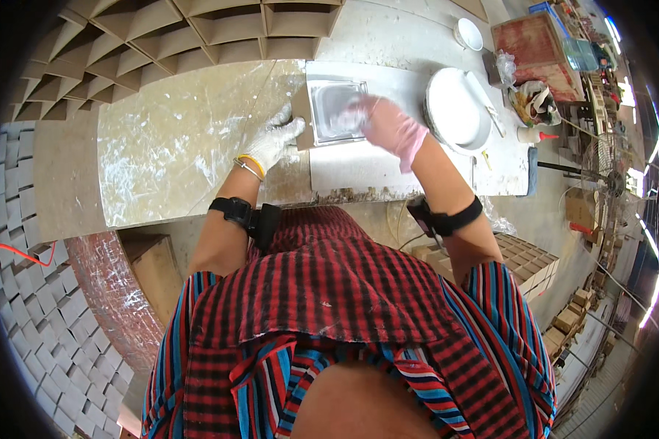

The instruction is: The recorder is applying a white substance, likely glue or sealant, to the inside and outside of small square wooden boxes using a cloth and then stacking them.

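A small shallow box with brown outer walls and a shiny grey, recessed inside lies on a white board. At its left side is my left hand, in a white glove, fingers spread and their tips against or close to the brown wall. My right hand, in a pink glove, reaches over the box's right half with its fingers bent together. Something pale and crumpled shows at those fingertips, but motion blur hides what it is. Part of the box's right edge is covered by this hand.
Right of the box stands a round white tub with a long white flat tool across its rim. A white bowl sits farther back. Brown cardboard dividers fill the far left. A bottle with a red tip stands right.
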`<move>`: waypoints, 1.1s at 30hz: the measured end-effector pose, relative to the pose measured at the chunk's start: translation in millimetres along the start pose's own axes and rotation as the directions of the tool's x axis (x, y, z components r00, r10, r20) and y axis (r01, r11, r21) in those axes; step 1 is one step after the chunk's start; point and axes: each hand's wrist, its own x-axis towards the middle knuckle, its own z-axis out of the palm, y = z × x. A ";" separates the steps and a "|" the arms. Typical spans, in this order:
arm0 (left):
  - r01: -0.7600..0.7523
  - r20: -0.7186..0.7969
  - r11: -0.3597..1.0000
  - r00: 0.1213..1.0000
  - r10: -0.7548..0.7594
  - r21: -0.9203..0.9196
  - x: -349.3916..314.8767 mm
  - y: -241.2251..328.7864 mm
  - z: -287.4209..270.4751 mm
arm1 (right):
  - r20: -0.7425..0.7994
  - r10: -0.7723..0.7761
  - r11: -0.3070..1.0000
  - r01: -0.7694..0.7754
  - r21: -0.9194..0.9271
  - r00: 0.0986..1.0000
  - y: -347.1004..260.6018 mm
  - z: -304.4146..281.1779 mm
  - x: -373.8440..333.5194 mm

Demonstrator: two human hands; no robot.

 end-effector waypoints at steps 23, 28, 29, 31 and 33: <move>0.023 -0.014 0.999 1.000 -0.024 -0.047 1.5 -1.3 -0.3 | -0.070 0.063 0.974 -0.076 -0.213 0.996 1.1 17.0 -15.6; 0.030 -0.003 0.998 1.000 -0.030 -0.055 3.3 -4.1 -2.2 | -0.117 0.050 0.985 -0.068 -0.156 0.992 -1.7 23.6 -3.4; 0.017 -0.008 0.999 1.000 -0.018 -0.044 3.7 -4.5 -2.8 | -0.138 0.024 0.991 -0.041 -0.125 0.990 -3.7 28.6 -0.9; 0.008 -0.010 0.998 1.000 -0.009 -0.055 4.4 -5.2 -3.2 | -0.153 -0.010 0.996 -0.004 -0.091 0.988 -8.1 40.6 1.5; -0.013 -0.012 0.998 1.000 0.012 -0.065 4.0 -4.7 -3.0 | -0.173 -0.027 0.990 0.002 -0.143 0.985 -8.4 45.4 -0.6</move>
